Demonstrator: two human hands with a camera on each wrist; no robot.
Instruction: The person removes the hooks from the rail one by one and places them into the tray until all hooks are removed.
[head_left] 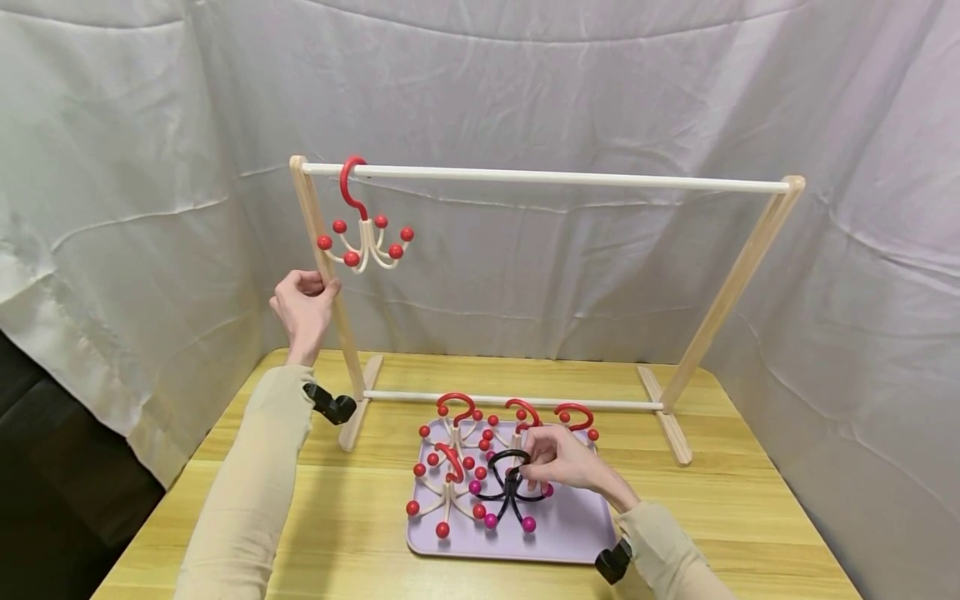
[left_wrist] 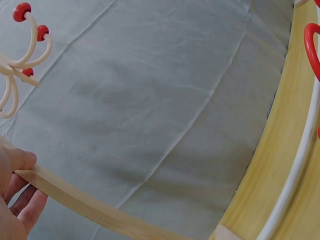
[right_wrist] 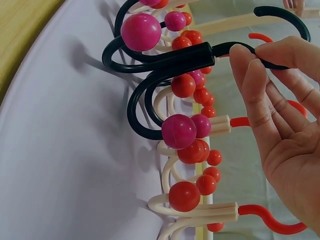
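Observation:
On the left side of a wooden rack, my left hand point(head_left: 303, 304) grips the upright post point(head_left: 347, 342), with thumb and fingers on either side of it in the left wrist view. Above that hand, a cream claw hanger point(head_left: 367, 242) with red balls hangs by its red hook from the white top rail point(head_left: 555, 177). My right hand point(head_left: 566, 458) pinches the hook of a black claw hanger point(right_wrist: 185, 59) with magenta balls. This hanger is upright at the lilac tray point(head_left: 555, 533); whether it touches the tray I cannot tell.
Several red-hooked hangers, one at the tray's left front point(head_left: 447, 496), crowd around the black one. Behind the tray runs the rack's white lower rail point(head_left: 600, 403). The right post point(head_left: 731, 292) stands on a wooden foot point(head_left: 666, 417). Grey cloth point(head_left: 525, 275) hangs behind the table.

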